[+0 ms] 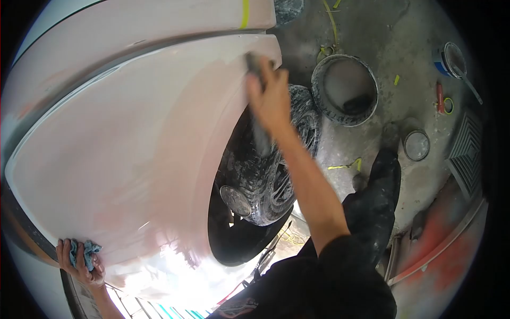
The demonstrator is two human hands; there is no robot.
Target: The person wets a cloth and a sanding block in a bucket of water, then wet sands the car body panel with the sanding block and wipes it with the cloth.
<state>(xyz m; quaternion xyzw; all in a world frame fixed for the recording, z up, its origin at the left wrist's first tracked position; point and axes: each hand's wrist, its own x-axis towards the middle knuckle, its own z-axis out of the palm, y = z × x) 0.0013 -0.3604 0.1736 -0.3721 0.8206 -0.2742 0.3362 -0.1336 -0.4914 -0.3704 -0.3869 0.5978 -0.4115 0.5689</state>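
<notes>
With a tyre [303, 106] and bucket [326, 116] alongside, the fingers of the right hand [272, 101] grip a blurred dark block [253, 65], long axis nearly up-down in view, near the fender's [133, 133] upper-right edge, broad panel stretching to its lower-left edge, where the left hand's [82, 269] fingers clutch a blue cloth [93, 248].

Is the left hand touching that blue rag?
Touching. The head view shows the left hand gripping the blue rag, which pokes out between its fingers.
</notes>
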